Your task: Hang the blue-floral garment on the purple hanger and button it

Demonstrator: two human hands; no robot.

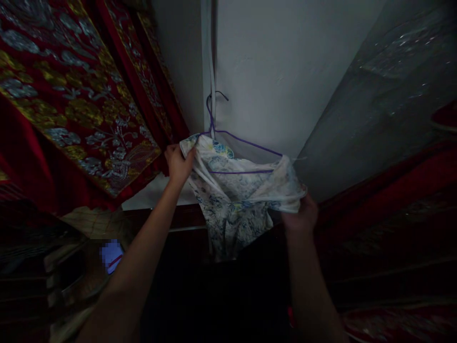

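Note:
A white dress or top (239, 190) with a blue and yellow floral print hangs on a thin purple hanger (246, 140). The hanger's dark hook points up, beside a pale cord against the wall. My left hand (179, 164) pinches the garment at its left shoulder. At the other side my right hand (302, 214), slightly blurred, grips the edge of the right sleeve. Between my hands the neckline is spread, with the hanger's lower bar crossing it. The lower part of the garment fades into shadow.
Red cloth with gold and silver embroidery (82, 95) hangs at the left. Behind the hanger is a pale wall (285, 71). Clear plastic sheeting (403, 71) and dark red fabric (385, 190) are on the right. A lit bluish screen (113, 257) lies lower left.

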